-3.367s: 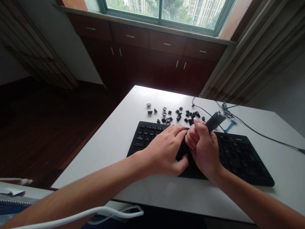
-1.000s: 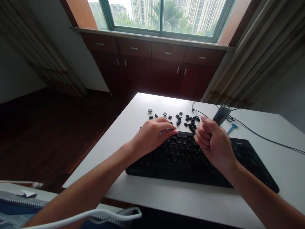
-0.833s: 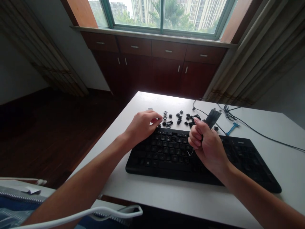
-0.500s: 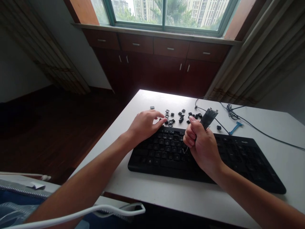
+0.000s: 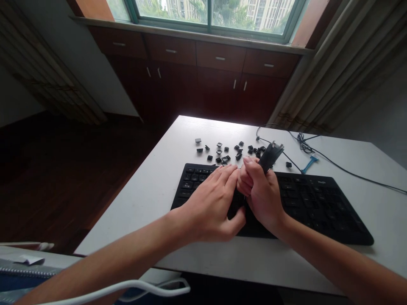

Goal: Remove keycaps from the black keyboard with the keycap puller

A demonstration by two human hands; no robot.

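While the keyboard is steadied near the counter's front edge by the flat, open left hand, a black puller tool is clenched upright in the right hand's closed grip over the keys.

Both forearms reach forward and converge near the middle. The left hand lies palm down, fingers extended and close together, thumb spread toward the right hand. The right hand is curled into a fist, knuckles touching the left fingertips.
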